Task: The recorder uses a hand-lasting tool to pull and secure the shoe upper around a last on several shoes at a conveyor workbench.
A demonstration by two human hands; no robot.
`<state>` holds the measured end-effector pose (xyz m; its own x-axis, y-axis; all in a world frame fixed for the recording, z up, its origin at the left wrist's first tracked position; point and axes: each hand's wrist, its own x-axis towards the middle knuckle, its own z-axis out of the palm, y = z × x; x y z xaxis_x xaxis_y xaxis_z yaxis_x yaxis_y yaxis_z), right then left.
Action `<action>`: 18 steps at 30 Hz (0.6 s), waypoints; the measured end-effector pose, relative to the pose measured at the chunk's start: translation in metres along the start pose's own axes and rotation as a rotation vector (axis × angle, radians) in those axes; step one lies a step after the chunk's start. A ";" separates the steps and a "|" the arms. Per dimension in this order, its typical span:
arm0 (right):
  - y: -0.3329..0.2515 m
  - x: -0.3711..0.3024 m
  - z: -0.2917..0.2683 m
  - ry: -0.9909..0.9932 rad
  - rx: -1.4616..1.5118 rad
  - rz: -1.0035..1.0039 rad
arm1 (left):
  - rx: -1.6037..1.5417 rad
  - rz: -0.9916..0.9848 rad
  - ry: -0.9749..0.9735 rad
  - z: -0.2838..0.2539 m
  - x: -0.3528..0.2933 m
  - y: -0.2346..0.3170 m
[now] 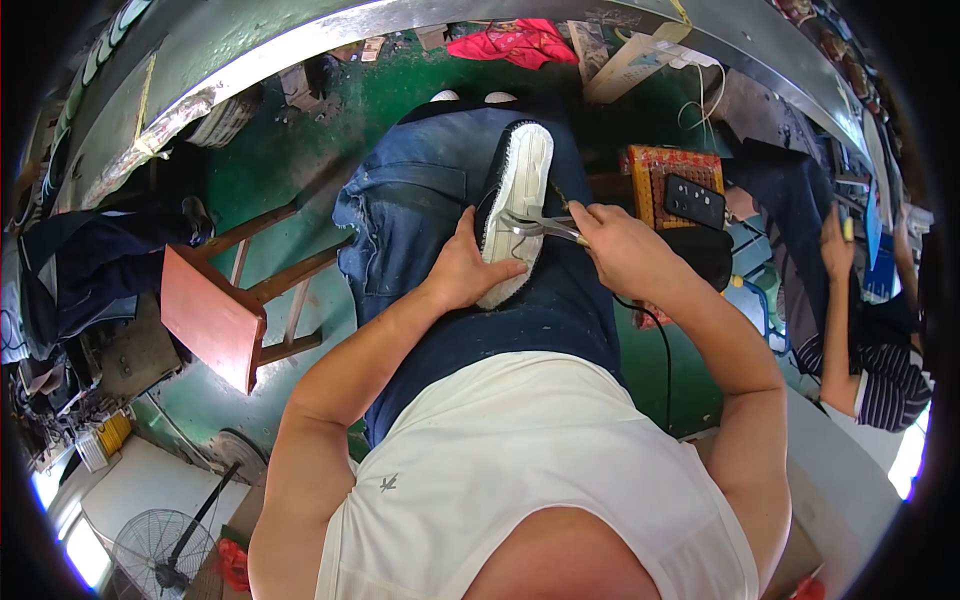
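On my lap, over blue jeans [410,190], rests a shoe [525,160] with its white underside up and a dark, stitched edge around it. My left hand [468,268] grips the shoe's near-left side, thumb lying across the underside and fingers along the edge. Closed around the handles of metal pincers [530,226], my right hand [615,245] is at the shoe's right side. The curved jaws of the pincers lie over the middle of the underside; whether they pinch any material is too small to tell.
A reddish stool [213,312] stands at left. At right, a black phone [694,202] lies on an orange patterned seat [648,180]. A metal bench edge [350,25] crosses the far side, with a red cloth [515,43] beneath. A co-worker's striped sleeve [890,385] shows far right.
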<state>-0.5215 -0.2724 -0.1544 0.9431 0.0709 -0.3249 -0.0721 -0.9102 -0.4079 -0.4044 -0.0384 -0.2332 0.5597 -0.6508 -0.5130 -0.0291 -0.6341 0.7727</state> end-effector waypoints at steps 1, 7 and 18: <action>-0.002 0.003 -0.003 -0.005 -0.064 -0.006 | 0.010 0.002 -0.007 0.000 0.001 -0.001; 0.014 0.031 -0.007 -0.115 -0.055 -0.091 | -0.026 -0.020 -0.047 -0.003 0.005 -0.004; 0.002 0.034 -0.013 0.129 -0.358 -0.262 | -0.071 0.015 -0.060 -0.005 0.007 -0.010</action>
<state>-0.4859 -0.2772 -0.1554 0.9488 0.2871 -0.1320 0.2698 -0.9534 -0.1348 -0.3959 -0.0346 -0.2427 0.5089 -0.6851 -0.5212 0.0228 -0.5946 0.8037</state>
